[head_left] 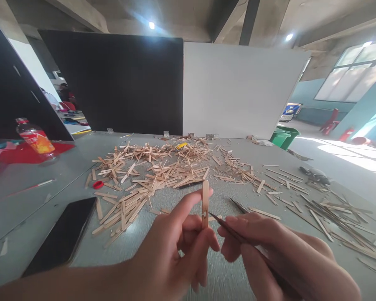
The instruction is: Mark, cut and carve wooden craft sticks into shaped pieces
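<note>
Upright between the fingertips of my left hand point(181, 238) stands a wooden craft stick point(205, 194), with a small pale, rough spot around its middle. My left index finger rests behind its upper part, while the thumb grips it low down. In my right hand point(269, 242) is a dark, slim, tweezers-like pointed tool point(227, 227), held like a pen. Its tip is beside the rough spot; I cannot tell whether they touch. Another dark pointed tip point(236, 205) shows behind my right fingers, and whether it belongs to the same tool is unclear.
Loose craft sticks point(141, 196) lie heaped across the grey table point(163, 267). Thin strips point(341, 221) spread at right. A black phone point(62, 234), red cap point(97, 184), drink bottle point(36, 140) and black slim tool point(190, 184) lie or stand around. Black point(128, 83) and white point(238, 88) panels rise behind.
</note>
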Motion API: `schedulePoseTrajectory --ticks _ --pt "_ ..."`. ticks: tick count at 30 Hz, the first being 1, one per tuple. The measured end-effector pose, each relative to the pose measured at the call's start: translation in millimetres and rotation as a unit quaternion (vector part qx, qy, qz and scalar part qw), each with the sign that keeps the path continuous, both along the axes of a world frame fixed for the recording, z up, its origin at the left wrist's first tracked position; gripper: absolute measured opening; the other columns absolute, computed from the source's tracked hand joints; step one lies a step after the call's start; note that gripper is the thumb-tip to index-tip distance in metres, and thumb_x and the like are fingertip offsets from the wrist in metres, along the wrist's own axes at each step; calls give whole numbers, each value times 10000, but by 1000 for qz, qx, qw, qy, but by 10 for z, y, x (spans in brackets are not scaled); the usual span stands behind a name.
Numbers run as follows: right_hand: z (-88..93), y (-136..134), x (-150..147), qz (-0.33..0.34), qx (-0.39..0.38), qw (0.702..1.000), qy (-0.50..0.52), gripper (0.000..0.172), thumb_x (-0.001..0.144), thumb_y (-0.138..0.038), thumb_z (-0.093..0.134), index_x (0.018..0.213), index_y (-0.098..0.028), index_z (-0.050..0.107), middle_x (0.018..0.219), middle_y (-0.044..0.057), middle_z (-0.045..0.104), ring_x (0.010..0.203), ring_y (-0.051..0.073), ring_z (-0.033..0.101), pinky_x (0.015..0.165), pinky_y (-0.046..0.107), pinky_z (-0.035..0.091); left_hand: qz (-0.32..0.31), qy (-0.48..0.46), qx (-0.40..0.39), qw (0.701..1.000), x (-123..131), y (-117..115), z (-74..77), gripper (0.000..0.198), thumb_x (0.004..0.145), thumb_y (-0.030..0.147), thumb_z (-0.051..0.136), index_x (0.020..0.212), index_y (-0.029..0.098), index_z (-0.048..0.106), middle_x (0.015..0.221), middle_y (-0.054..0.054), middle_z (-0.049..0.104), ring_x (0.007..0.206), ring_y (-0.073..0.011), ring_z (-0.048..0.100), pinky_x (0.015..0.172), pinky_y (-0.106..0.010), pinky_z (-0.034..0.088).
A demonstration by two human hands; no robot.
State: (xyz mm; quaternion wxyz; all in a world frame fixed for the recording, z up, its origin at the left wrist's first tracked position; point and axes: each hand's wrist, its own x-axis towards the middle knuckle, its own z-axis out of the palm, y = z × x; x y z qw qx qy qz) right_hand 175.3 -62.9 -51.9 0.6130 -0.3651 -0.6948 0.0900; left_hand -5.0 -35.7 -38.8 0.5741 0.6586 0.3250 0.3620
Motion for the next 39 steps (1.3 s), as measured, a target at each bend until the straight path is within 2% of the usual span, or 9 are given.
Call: schedulePoseTrajectory --ticks 6,9,13,16,19,22,31,39 --pt "24 36 0 39 -24 999 -3 237 905 -100 602 1064 -211 738 683 6 719 552 136 704 485 176 574 5 6 2 1000 -4 -31 -30 440 1063 404 528 1477 307 415 876 -36 712 503 -88 583 453 -154 451" --pt "48 40 2 49 -31 998 -11 232 919 -94 579 1043 -222 728 671 3 708 533 139 688 461 188 564 9 17 31 999 1 -27 -34 386 1068 394 518 1437 305 445 844 -23 698 523 -93 587 476 -162 452" --pt "31 18 -31 37 -15 999 -28 271 892 -50 555 1041 -224 700 704 -7 690 552 121 670 500 190 569 9 46 43 998 0 -24 -16 358 1086 414 467 1422 299 424 820 -22 689 566 -120 624 469 -167 431" --pt "17 -10 -83 24 -11 999 -23 283 849 -22 576 1021 -222 678 732 -10 691 587 112 666 544 173 581 24 56 41 997 3 -48 -1 360 1088 417 458 1424 301 401 830 -27 715 600 -140 654 513 -193 484" --pt "18 -29 -130 16 -12 1000 -2 289 834 -7 589 1002 -224 678 740 -9 687 588 108 663 526 167 570 34 51 30 998 18 -78 0 376 1080 421 476 1427 298 399 852 -35 742 600 -142 661 543 -212 519" --pt "11 -27 -149 7 -2 1000 0 264 863 -34 583 1003 -225 700 759 5 698 566 107 663 508 172 572 48 37 26 998 33 -88 -10 398 1069 432 497 1432 287 419 837 -40 748 578 -145 664 516 -205 503" --pt "-58 19 -40 18 77 991 -111 301 887 -28 578 1101 -193 709 918 80 764 582 121 707 509 191 601 60 46 34 997 28 -83 10 460 1056 463 511 1452 237 452 669 -18 687 532 -154 625 459 -197 432" --pt "-3 22 -37 -6 63 993 -103 292 886 -47 557 1090 -215 683 838 25 769 572 109 716 534 153 599 62 25 27 997 58 -66 -3 455 1048 440 537 1446 233 458 702 -19 711 547 -159 647 520 -227 491"
